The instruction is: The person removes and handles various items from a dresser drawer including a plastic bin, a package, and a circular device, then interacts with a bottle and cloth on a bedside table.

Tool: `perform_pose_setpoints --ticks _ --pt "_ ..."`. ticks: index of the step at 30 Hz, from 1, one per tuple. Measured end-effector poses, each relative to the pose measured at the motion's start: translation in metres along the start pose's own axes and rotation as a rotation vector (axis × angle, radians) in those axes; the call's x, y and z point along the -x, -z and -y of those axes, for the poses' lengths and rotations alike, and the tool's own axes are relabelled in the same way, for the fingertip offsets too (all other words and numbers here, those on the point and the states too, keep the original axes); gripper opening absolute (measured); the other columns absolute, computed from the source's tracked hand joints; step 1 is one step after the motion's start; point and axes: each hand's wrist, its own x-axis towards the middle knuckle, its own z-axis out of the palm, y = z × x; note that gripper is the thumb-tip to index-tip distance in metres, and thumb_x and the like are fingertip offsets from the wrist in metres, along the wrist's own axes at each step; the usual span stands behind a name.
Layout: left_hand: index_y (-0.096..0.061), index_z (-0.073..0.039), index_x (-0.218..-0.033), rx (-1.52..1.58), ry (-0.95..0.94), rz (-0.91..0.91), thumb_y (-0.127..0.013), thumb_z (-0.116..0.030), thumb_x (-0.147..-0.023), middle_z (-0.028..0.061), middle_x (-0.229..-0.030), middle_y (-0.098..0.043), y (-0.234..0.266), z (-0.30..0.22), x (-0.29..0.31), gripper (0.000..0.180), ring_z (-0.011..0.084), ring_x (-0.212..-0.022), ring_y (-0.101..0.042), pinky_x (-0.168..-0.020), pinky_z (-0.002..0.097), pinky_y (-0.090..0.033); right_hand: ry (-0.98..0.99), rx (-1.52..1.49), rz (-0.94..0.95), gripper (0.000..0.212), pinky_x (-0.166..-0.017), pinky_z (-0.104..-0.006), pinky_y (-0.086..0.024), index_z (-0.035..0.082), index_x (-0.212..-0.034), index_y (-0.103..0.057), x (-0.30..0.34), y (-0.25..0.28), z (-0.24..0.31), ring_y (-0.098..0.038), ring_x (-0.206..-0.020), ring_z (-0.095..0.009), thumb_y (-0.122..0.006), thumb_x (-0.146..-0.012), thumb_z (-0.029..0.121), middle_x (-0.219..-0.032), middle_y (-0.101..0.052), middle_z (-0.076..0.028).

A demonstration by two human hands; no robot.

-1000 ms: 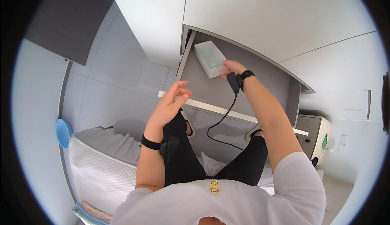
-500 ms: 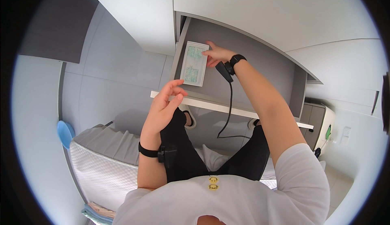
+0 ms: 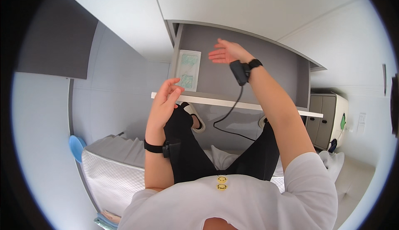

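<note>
A white rectangular box [image 3: 195, 79] with see-through, teal-patterned contents lies in the left end of a pulled-out grey drawer [image 3: 270, 63]. My right hand [image 3: 229, 52] hovers over the drawer, apart from the box and to its right. Its fingers are stretched out and nothing is in them. Beside the drawer's white front edge [image 3: 216, 101], at its left end, my left hand [image 3: 163, 105] is raised with loosely bent fingers apart, empty, close to the box's near end. Black straps with small devices sit on both my wrists, and a black cable [image 3: 224, 121] hangs from the right one.
White cabinet fronts [image 3: 249, 5] rise behind the drawer. A bed with a quilted white cover [image 3: 112, 172] is behind me, with a blue basin [image 3: 77, 147] at its left. A grey-fronted small cabinet [image 3: 321, 115] stands at the right. My legs are under the drawer front.
My right hand has let go of the box and drawn away to the right, its fingers opening out. The box now sits against the drawer's left side. My left hand has barely moved.
</note>
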Motion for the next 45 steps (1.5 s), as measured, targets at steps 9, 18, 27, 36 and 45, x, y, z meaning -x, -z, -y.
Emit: perform_pose_setpoints --ticks 9,18,27,36,45 --pt "-0.046 -0.007 -0.133 -0.006 -0.068 0.166 -0.053 -0.031 -0.095 0.0134 -0.132 -0.051 -0.065 -0.003 0.015 0.045 0.0226 -0.118 -0.049 -0.089 0.0345 -0.047 0.496 -0.645 0.177 0.069 -0.102 -0.0432 -0.045 -0.011 -0.130 -0.041 0.230 0.018 -0.020 -0.049 -0.122 -0.036 -0.024 -0.100 0.049 -0.130 -0.048 -0.027" --pt "-0.047 -0.012 -0.134 -0.235 -0.170 0.350 -0.054 -0.041 -0.092 0.0067 -0.138 -0.044 -0.129 -0.025 0.008 0.051 0.0199 -0.126 -0.040 -0.095 0.0366 -0.038 0.880 -0.770 -0.765 0.013 -0.053 -0.0215 -0.037 -0.005 -0.099 -0.056 0.416 0.082 -0.166 -0.045 -0.062 -0.009 -0.056 -0.092 0.006 -0.075 -0.051 -0.003" --pt "-0.046 -0.015 -0.135 -0.449 -0.261 0.523 -0.052 -0.045 -0.093 0.0055 -0.141 -0.043 -0.187 -0.041 0.030 0.052 0.0232 -0.132 -0.037 -0.100 0.0389 -0.034 0.742 -0.467 -1.824 0.032 -0.041 -0.0247 -0.035 0.001 -0.073 -0.060 0.605 0.103 -0.346 -0.046 -0.044 -0.009 -0.067 -0.086 0.030 -0.055 -0.050 0.001" --pt "-0.049 -0.015 -0.131 -0.435 -0.184 0.372 -0.054 -0.044 -0.091 0.0041 -0.133 -0.048 -0.171 -0.020 0.020 0.049 0.0190 -0.124 -0.040 -0.096 0.0406 -0.033 -0.697 0.329 -2.219 0.023 -0.088 -0.0464 -0.046 0.008 -0.092 -0.065 0.708 0.027 -0.461 -0.055 -0.110 -0.032 -0.064 -0.077 0.025 -0.107 -0.063 -0.013" --pt "-0.048 -0.013 -0.132 -0.436 -0.200 0.396 -0.056 -0.048 -0.090 0.0089 -0.134 -0.048 -0.175 -0.015 0.017 0.056 0.0255 -0.128 -0.038 -0.099 0.0422 -0.033 -0.294 0.248 -1.810 0.028 -0.078 -0.0410 -0.048 0.001 -0.096 -0.065 0.759 0.040 -0.553 -0.065 -0.085 -0.030 -0.062 -0.078 0.022 -0.087 -0.068 -0.015"
